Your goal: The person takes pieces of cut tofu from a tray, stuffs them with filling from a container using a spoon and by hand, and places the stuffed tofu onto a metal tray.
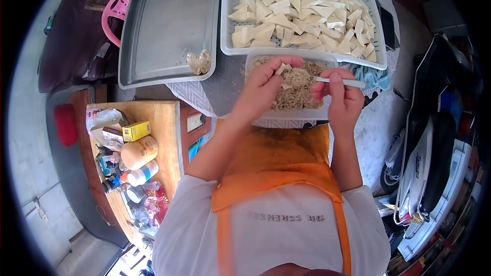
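My left hand [262,86] is closed on a pale tofu piece [282,69], held over a clear plastic box [291,114] of crumbly brown-grey filling [299,99]. My right hand [343,97] grips the light handle of a spoon [350,82]. The spoon's tip points left, at a clump of filling [296,78] beside the tofu piece; its bowl is mostly hidden. Behind the box, a white perforated tray [229,36] holds many cut triangular pieces of tofu [302,15]. Filled pieces [199,62] lie in the near right corner of a metal tray [163,25].
To the left stands a wooden table [166,148] with bottles, a yellow box [136,131] and packets. A blue-green cloth [372,75] lies right of the plastic box. A pink ring-shaped handle [113,15] shows beside the metal tray. A scooter [419,168] is parked at right.
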{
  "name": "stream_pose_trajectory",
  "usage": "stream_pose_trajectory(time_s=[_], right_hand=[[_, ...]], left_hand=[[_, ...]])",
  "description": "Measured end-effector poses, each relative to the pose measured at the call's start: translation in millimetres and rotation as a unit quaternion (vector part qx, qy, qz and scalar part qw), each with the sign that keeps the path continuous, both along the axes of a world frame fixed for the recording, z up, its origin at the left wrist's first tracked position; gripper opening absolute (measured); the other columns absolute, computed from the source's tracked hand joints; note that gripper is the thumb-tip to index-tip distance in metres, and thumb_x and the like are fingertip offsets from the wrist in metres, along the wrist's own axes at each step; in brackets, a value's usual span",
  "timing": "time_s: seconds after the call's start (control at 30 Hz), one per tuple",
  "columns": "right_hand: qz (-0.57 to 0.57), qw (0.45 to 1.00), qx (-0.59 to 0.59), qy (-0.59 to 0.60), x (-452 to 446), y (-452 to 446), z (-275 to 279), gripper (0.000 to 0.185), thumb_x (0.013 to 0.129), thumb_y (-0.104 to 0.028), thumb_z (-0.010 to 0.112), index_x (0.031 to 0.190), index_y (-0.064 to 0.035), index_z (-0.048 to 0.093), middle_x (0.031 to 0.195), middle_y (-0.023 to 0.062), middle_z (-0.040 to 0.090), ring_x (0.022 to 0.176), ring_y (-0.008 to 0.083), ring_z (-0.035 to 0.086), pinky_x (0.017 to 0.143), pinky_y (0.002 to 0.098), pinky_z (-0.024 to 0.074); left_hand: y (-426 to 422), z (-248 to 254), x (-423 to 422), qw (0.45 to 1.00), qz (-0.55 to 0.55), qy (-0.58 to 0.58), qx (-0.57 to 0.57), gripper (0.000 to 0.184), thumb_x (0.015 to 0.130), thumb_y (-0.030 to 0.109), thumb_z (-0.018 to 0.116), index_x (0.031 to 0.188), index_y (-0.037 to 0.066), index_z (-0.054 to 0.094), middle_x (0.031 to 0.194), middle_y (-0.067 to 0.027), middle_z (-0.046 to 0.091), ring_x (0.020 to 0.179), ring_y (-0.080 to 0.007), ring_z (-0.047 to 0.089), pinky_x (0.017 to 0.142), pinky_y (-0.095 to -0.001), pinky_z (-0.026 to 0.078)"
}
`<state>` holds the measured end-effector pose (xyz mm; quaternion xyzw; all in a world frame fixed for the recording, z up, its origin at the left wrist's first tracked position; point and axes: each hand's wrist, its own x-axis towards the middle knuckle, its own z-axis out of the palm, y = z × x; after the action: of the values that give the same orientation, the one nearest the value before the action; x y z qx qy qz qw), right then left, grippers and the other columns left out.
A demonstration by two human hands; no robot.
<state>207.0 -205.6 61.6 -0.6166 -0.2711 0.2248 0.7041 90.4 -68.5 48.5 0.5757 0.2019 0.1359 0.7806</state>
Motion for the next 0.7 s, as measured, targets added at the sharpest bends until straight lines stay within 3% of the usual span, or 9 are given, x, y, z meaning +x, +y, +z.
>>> stream_pose_trajectory(time_s=[0.07,0.23,0.33,0.47,0.53,0.57,0.63,0.7], right_hand=[[-0.009,0.992,-0.049,-0.117,-6,2,6,0.014,0.095,-0.009,0.051,0.091,0.0010,0.060,0.072,0.0072,0.065,0.058,0.0117,0.062,0.050,0.0239,0.0498],[-0.022,0.937,-0.104,-0.333,-20,11,7,0.004,0.086,-0.005,0.061,0.086,-0.0005,0.061,0.073,0.0098,0.065,0.057,0.0180,0.063,0.052,0.0280,0.0506],[0.002,0.927,-0.093,-0.365,-20,18,22,0.006,0.082,-0.004,0.065,0.085,-0.0010,0.061,0.074,0.0110,0.065,0.056,0.0219,0.063,0.052,0.0291,0.0505],[-0.032,0.929,-0.056,-0.365,-17,5,31,0.005,0.084,-0.004,0.063,0.083,-0.0001,0.061,0.072,0.0097,0.065,0.056,0.0174,0.063,0.052,0.0275,0.0500],[-0.062,0.946,0.007,-0.318,-12,-5,33,0.006,0.086,-0.005,0.061,0.083,0.0007,0.061,0.069,0.0086,0.065,0.055,0.0141,0.062,0.051,0.0258,0.0492],[-0.077,0.956,-0.018,-0.284,-8,-6,36,0.008,0.088,-0.005,0.059,0.083,0.0012,0.061,0.068,0.0083,0.064,0.055,0.0128,0.061,0.052,0.0249,0.0488],[-0.111,0.968,-0.069,-0.214,-2,-12,39,0.012,0.091,-0.005,0.055,0.084,0.0022,0.061,0.065,0.0078,0.063,0.056,0.0102,0.061,0.052,0.0233,0.0482],[-0.119,0.981,-0.041,-0.150,6,-15,25,0.015,0.094,-0.008,0.052,0.088,0.0033,0.060,0.064,0.0081,0.063,0.054,0.0103,0.060,0.052,0.0224,0.0485]], left_hand=[[0,0,0,0.999,0.000,-0.001,-0.037,0.042,0.082,0.000,0.039,0.119,0.006,0.058,0.111,0.0032,0.058,0.093,-0.0044,0.050,0.075,-0.0178,0.040],[-14,-21,9,0.983,0.041,-0.036,0.173,0.038,0.084,0.000,0.045,0.121,0.004,0.054,0.109,-0.0015,0.060,0.089,-0.0108,0.055,0.075,-0.0240,0.046],[-19,-22,12,0.951,0.066,-0.016,0.302,0.032,0.086,-0.001,0.045,0.117,0.001,0.054,0.105,-0.0035,0.061,0.084,-0.0147,0.057,0.073,-0.0285,0.048],[-13,-16,11,0.907,0.084,0.023,0.411,0.026,0.088,-0.002,0.042,0.111,0.001,0.055,0.099,-0.0055,0.061,0.079,-0.0157,0.058,0.068,-0.0299,0.049],[-5,-7,6,0.984,0.041,0.057,0.162,0.026,0.088,-0.001,0.041,0.110,0.002,0.056,0.096,-0.0062,0.059,0.077,-0.0155,0.057,0.067,-0.0294,0.049],[-2,-5,5,0.997,0.018,0.071,0.033,0.026,0.089,-0.001,0.040,0.109,0.002,0.056,0.094,-0.0066,0.059,0.076,-0.0153,0.057,0.067,-0.0291,0.049],[-2,-10,4,0.998,0.024,0.003,-0.062,0.024,0.089,0.001,0.041,0.109,0.003,0.056,0.091,-0.0058,0.057,0.074,-0.0143,0.056,0.066,-0.0282,0.049],[-5,-10,6,0.991,0.033,-0.021,-0.128,0.022,0.091,0.003,0.042,0.108,0.003,0.056,0.089,-0.0051,0.056,0.072,-0.0136,0.054,0.065,-0.0275,0.048]])
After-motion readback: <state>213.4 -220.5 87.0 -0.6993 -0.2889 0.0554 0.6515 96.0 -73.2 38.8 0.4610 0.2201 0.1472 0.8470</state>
